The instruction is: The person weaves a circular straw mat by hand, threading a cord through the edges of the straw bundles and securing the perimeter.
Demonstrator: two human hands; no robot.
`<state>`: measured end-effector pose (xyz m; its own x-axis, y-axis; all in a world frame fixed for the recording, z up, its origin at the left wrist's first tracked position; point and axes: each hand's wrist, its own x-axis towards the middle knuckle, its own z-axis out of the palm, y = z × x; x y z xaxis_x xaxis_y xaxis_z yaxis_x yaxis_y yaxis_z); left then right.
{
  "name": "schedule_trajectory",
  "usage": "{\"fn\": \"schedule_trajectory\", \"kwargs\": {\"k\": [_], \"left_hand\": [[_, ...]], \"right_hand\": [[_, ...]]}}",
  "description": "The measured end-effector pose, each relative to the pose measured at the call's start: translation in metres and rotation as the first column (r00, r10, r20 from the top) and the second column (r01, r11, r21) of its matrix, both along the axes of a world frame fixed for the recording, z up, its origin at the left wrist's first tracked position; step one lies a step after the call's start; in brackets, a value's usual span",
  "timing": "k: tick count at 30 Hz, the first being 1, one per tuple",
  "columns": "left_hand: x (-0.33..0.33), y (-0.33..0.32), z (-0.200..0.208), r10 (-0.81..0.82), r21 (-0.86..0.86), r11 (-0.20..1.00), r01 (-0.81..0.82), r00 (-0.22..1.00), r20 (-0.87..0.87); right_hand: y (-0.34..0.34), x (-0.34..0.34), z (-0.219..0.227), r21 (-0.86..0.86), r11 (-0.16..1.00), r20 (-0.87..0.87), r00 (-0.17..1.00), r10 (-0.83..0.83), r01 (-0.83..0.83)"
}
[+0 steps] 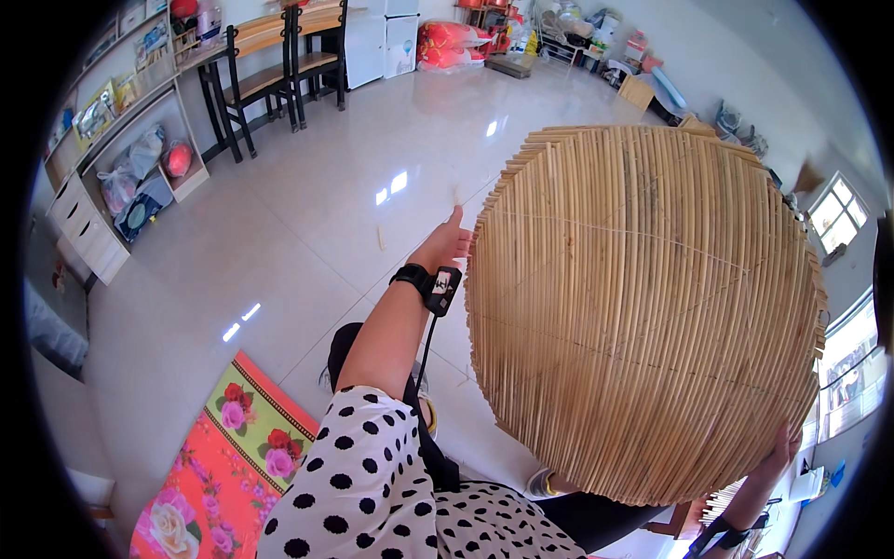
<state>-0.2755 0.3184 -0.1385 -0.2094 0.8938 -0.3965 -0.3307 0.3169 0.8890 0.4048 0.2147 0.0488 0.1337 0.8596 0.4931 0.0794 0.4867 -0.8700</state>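
A large round mat of straw-coloured stalks [643,307], laid side by side and crossed by thin stitch lines, stands tilted up in front of me on the right. My left hand [445,244] is at its left edge, fingers stretched out and the thumb side up; the fingertips lie close against the stalk ends. At the lower right rim, my right hand [785,449] grips the mat, its fingers partly hidden by the edge. A black strap with a small device [440,287] circles my left wrist, and a dark band [726,533] circles the right.
Glossy pale floor tiles [307,214] spread ahead. A red floral cloth [223,456] lies at lower left. Wooden chairs [256,70] and a shelf unit with drawers [93,238] line the left. Red bags [452,45] and piled household goods stand along the back wall.
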Motion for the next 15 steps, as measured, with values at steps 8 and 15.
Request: {"fn": "schedule_trajectory", "kwargs": {"k": [8, 15], "left_hand": [[-0.025, 0.019, -0.001, 0.233, 0.285, 0.901, -0.326, 0.920, 0.315], [-0.014, -0.027, 0.069, 0.331, 0.387, 0.797, -0.463, 0.872, 0.361]], "right_hand": [[0.000, -0.030, 0.019, -0.051, 0.999, 0.035, 0.999, 0.010, -0.008], [0.004, -0.057, 0.025, -0.131, 0.991, 0.122, 0.992, 0.030, -0.013]]}}
